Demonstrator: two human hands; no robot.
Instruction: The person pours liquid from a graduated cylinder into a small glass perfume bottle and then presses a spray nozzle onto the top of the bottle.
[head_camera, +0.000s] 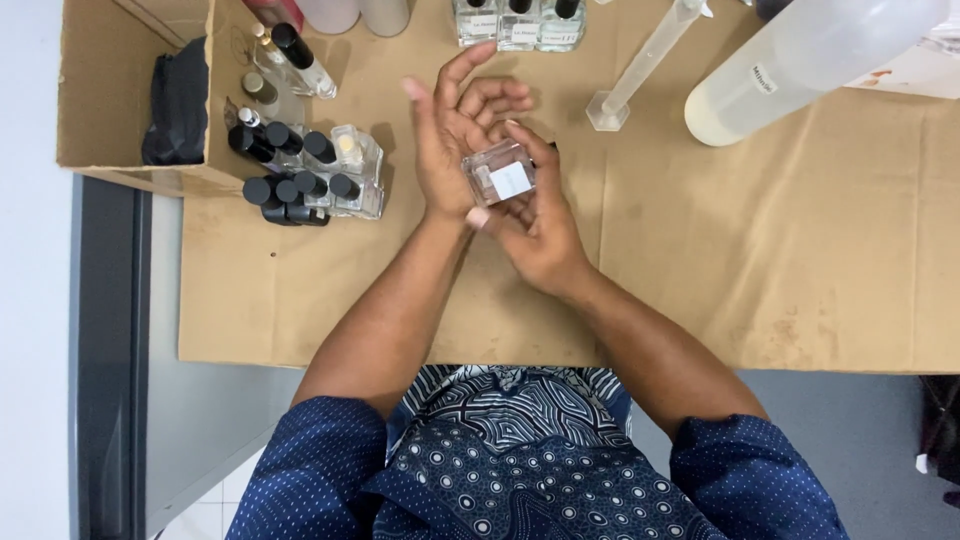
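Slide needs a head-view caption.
Right hand presses a clear square bottle against the open left hand.

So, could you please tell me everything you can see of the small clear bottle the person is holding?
The small clear bottle is square and blocky, looks like glass or clear plastic, and bears a white rectangular label. Whether it has a cap or holds liquid cannot be seen. It is held tilted above the brown paper sheet, between both hands: the right hand grips it from below with the fingers wrapped around its side, and the open left hand presses against its far left side.
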